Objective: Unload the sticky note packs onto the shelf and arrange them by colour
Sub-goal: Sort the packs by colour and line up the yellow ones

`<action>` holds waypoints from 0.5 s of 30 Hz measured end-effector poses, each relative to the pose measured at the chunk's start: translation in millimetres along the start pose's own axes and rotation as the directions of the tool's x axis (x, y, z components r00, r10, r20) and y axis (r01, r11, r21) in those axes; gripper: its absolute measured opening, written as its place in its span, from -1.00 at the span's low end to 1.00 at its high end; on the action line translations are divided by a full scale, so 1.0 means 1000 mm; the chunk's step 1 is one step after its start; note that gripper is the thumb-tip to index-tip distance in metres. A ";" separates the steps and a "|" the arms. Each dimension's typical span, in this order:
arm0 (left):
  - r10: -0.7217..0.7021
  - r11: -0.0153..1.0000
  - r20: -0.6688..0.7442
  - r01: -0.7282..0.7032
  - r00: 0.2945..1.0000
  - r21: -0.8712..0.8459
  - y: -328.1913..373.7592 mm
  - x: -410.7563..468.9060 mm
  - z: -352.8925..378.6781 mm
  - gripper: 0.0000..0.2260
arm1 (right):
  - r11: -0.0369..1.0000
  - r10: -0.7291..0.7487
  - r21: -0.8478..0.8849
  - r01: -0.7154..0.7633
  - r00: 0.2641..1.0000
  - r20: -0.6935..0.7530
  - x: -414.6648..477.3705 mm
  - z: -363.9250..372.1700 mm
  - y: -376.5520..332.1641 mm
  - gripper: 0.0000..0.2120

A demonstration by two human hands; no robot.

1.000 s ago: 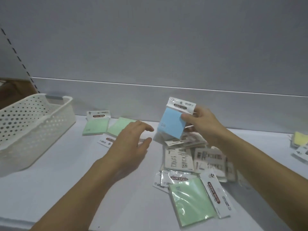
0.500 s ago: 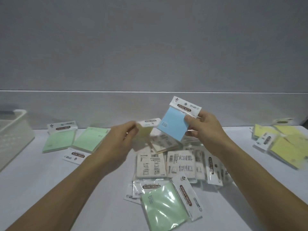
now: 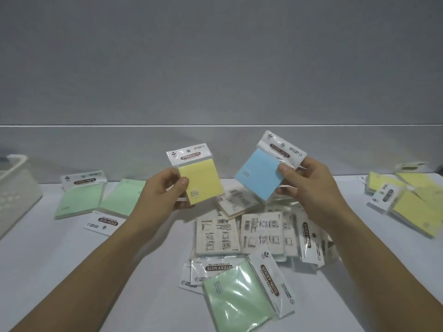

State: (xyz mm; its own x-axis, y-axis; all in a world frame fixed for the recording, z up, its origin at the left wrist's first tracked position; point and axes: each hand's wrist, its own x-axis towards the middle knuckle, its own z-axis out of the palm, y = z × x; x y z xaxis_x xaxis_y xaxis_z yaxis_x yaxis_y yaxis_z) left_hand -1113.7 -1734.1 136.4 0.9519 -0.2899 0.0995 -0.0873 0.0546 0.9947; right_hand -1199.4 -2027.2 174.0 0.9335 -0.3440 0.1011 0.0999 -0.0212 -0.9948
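A person sorts sticky note packs on a pale, smooth shelf (image 3: 72, 271) with a grey back panel.

The left hand (image 3: 163, 195) pinches a yellow pack (image 3: 201, 183) by its left edge, thumb in front, and holds it upright above the shelf. The right hand (image 3: 309, 188) pinches a blue pack (image 3: 259, 176) near its top corner, tilted, also in the air.

The sorting looks partly done. Two green packs (image 3: 79, 200) lie side by side at the left, and several yellow packs (image 3: 412, 207) lie in a loose overlapping group at the far right. No blue group shows yet. Between the arms a pile (image 3: 239, 233) is left to sort, most of it face down with printed backs up, and one green pack (image 3: 237, 295) lies at its near edge. A white perforated plastic basket (image 3: 16, 188) sits at the far left; its inside is hidden.

Each pack is a thin square pad of pastel paper in a clear, glossy sleeve that catches the light, topped by a white header strip with a hang hole. They look flat, light and slippery when stacked.
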 end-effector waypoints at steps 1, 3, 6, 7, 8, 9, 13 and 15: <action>-0.010 1.000 -0.008 0.010 1.000 -0.004 0.000 0.000 0.000 -0.87 | 1.000 0.003 0.006 -0.003 1.000 -0.019 0.001 -0.003 -0.001 -0.79; -0.033 0.999 -0.013 0.033 0.999 -0.019 0.001 0.000 0.000 -0.86 | 1.000 0.019 -0.006 -0.019 1.000 -0.021 0.002 -0.007 0.000 -0.77; -0.044 0.998 -0.014 0.043 0.999 -0.043 0.001 -0.003 0.004 -0.86 | 0.999 0.029 -0.027 -0.030 0.999 -0.014 0.004 -0.009 0.001 -0.77; -0.040 0.998 -0.012 0.039 0.999 -0.049 0.001 -0.004 0.005 -0.87 | 0.999 0.019 -0.026 -0.020 0.999 -0.029 0.006 -0.012 0.000 -0.77; -0.039 0.998 -0.011 0.038 0.999 -0.050 0.000 -0.005 0.007 -0.87 | 1.000 0.007 -0.026 -0.009 0.999 -0.051 0.007 -0.016 -0.001 -0.78; -0.039 0.998 -0.007 0.039 0.999 -0.048 0.000 -0.005 0.008 -0.86 | 1.000 -0.001 -0.031 -0.001 0.997 -0.081 0.009 -0.021 -0.002 -0.78; -0.040 0.998 -0.003 0.040 0.999 -0.051 -0.003 -0.009 0.016 -0.89 | 0.998 0.055 -0.012 -0.058 0.980 -0.190 0.016 -0.040 0.002 -0.76; -0.042 0.997 -0.013 0.041 0.999 -0.061 -0.001 -0.009 0.018 -0.88 | 0.987 0.148 0.092 -0.134 0.975 -0.165 0.020 -0.038 0.005 -0.73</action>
State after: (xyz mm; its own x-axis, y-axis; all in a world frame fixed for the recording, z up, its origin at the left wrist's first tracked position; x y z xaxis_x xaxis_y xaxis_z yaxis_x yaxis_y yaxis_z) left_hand -1127.9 -1748.9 135.0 0.9584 -0.2797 0.0575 -0.0301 0.1012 0.9944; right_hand -1193.7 -2069.9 170.7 0.8682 -0.4936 -0.0509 0.0054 0.1119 -0.9937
